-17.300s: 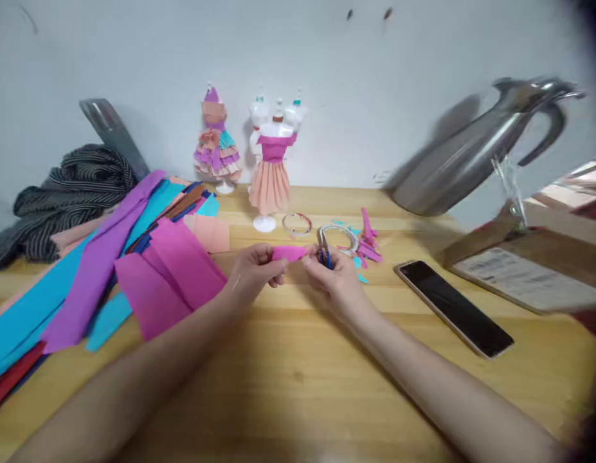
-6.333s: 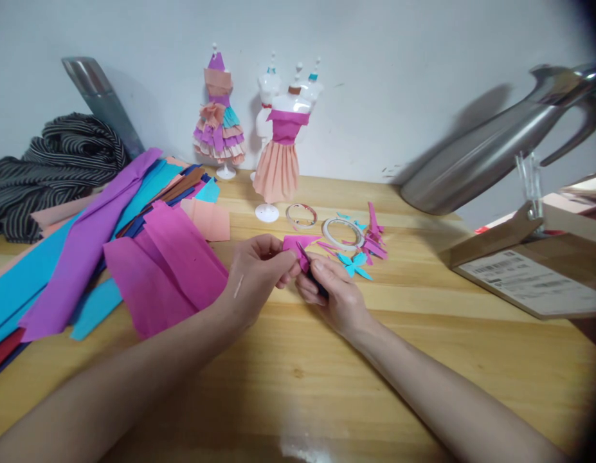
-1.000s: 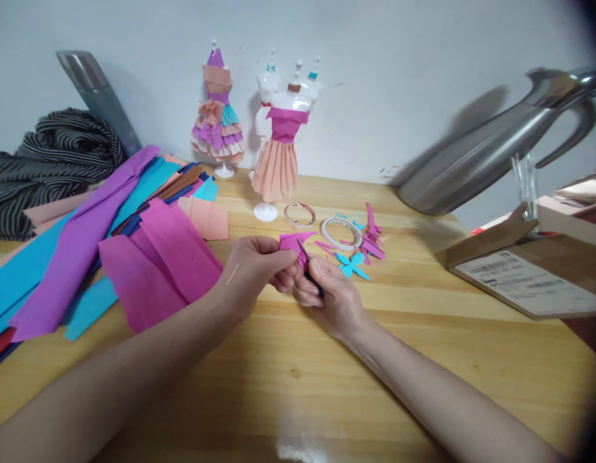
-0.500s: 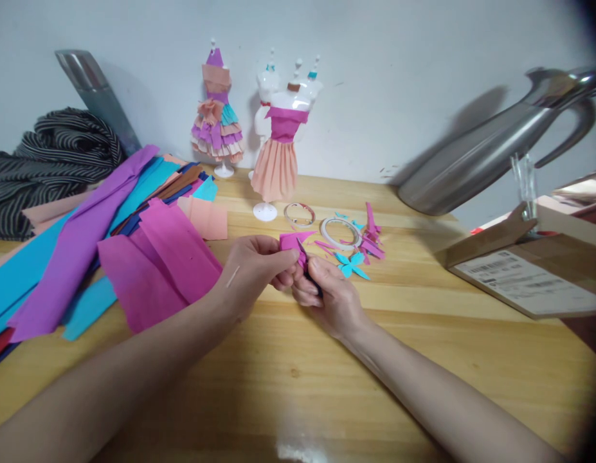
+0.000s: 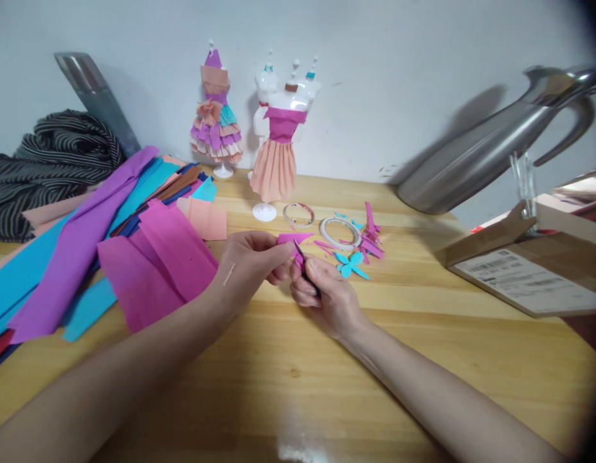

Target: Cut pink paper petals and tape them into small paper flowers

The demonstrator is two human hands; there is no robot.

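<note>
My left hand (image 5: 249, 257) is closed, its thumb and fingers pinching a small piece of magenta crepe paper (image 5: 296, 254), most of it hidden by the fingers. In my right hand (image 5: 332, 292) are dark-handled scissors (image 5: 299, 251), their narrow blades pointing up and left against the paper. Both hands are above the wooden table, fingertips close together. Just beyond them lie a flat magenta scrap (image 5: 295, 238), a white roll of tape (image 5: 326, 235) and a turquoise paper flower shape (image 5: 350, 264).
Miniature dress forms stand by the wall, one in a magenta-and-peach paper dress (image 5: 274, 157), another in a ruffled dress (image 5: 215, 128). Coloured crepe paper (image 5: 157, 257) lies left, near striped cloth (image 5: 51, 154). A steel jug (image 5: 476, 148) and a cardboard box (image 5: 539, 270) are on the right.
My left hand has shifted slightly left, and less of the magenta paper shows between the hands. The scissors blades now stand a little lower. The other things stay in place.
</note>
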